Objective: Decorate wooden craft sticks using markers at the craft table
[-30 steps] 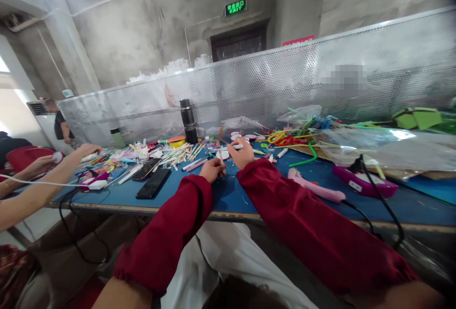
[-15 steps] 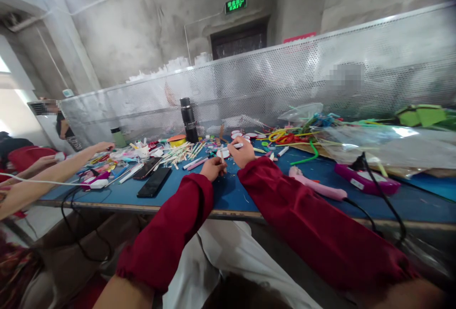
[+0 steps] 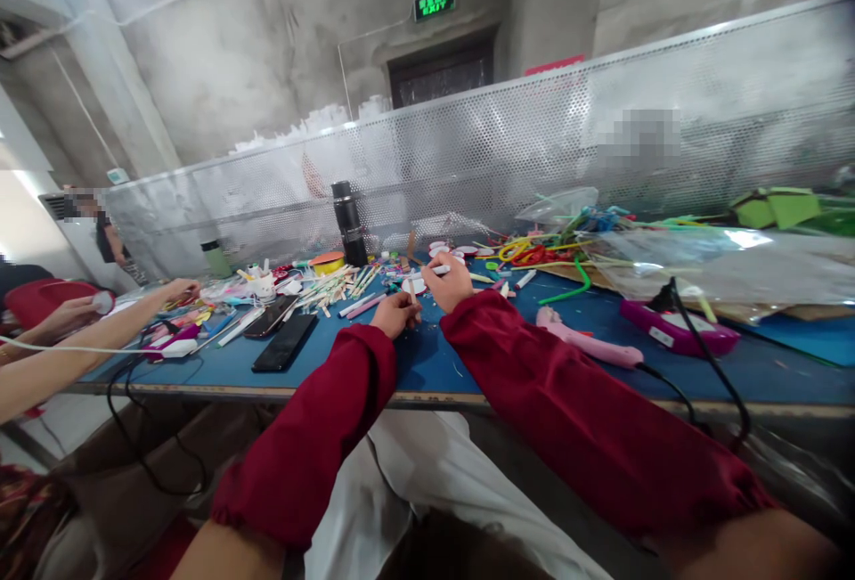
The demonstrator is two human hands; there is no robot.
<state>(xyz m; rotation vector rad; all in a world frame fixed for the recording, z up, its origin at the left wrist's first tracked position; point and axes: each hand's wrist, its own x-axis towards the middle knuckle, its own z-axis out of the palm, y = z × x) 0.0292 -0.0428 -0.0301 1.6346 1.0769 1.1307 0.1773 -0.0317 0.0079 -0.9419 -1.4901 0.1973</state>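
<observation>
Over the blue table (image 3: 460, 379), my left hand (image 3: 395, 314) is closed, pinching a small flat light-brown stick (image 3: 412, 292) upright. My right hand (image 3: 452, 284) grips a white marker (image 3: 439, 270), its tip directed left at the stick. I cannot tell whether the tip touches it. Behind the hands lie white round pieces with red edges (image 3: 468, 251). To the left of my left hand are pens (image 3: 364, 304) and a black phone (image 3: 286, 344).
A black thermos (image 3: 349, 224) stands behind a pile of short sticks (image 3: 330, 286). On the right are a pink corded tool (image 3: 588, 341), a purple box (image 3: 681, 330) and coloured pipe cleaners (image 3: 527, 250). A co-worker's arms (image 3: 80, 366) reach in from the left.
The view has shifted slightly. Both my hands keep their holds, the marker staying close to the stick. At the left, the co-worker's hand holding a pale round piece now shows more clearly.
</observation>
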